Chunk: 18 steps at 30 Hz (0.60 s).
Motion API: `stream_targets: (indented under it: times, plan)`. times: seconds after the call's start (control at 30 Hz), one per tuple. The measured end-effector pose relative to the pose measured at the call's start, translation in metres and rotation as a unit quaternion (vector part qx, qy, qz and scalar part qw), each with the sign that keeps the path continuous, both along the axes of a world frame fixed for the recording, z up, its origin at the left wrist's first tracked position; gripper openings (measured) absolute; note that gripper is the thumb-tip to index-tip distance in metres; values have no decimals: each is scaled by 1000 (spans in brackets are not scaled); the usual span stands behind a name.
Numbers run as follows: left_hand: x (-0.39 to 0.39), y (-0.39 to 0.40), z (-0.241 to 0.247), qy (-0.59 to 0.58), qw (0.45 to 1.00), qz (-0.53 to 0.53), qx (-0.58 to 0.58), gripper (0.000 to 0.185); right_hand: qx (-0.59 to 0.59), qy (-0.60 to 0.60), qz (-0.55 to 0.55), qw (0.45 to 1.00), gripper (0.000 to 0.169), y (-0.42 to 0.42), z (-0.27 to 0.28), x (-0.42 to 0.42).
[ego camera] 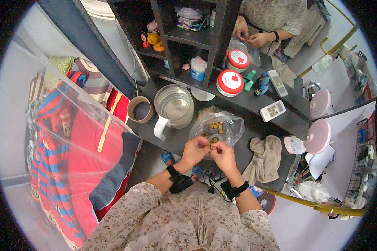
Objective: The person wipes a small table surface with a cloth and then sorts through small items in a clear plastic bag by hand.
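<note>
My left hand and my right hand meet at the fingertips over the near side of a clear plastic bag. Between them they pinch a small brownish piece, mostly covered by the fingers; its kind is too small to tell. The bag lies open on the dark desk. Inside it are several small yellow-brown food pieces, with darker bits just beyond my fingers. Each wrist wears a black strap, and the left one carries a black box.
Left of the bag stand a clear pitcher of liquid and a brown cup. A beige cloth lies to the right. On the raised ledge are a red-lidded jar and a remote control, before a mirror.
</note>
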<state>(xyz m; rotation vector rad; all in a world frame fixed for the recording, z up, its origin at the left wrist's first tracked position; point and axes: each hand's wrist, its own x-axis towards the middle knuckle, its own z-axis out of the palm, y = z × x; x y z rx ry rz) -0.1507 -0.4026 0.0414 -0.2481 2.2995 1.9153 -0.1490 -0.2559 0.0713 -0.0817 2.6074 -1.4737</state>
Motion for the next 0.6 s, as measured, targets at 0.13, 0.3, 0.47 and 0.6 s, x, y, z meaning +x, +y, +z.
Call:
stream_targets:
  times: [0.13,0.3,0.47,0.6]
  plan:
    - [1,0,3,-18,999,12,38,15,-139,-73,-27,987,13,3,-18,1]
    - [1,-1,22,-14,1000,-16,-6,11,-156,-96,-41,982,12,2,-13,1]
    - [5,-1,22,7,999,-23,-37,10,-80,-53,-27,995,11,-2,-10,0]
    - [5,1,20,37,998,-16,-51,10,-82,-44,-31,995,11,-3,-15,1]
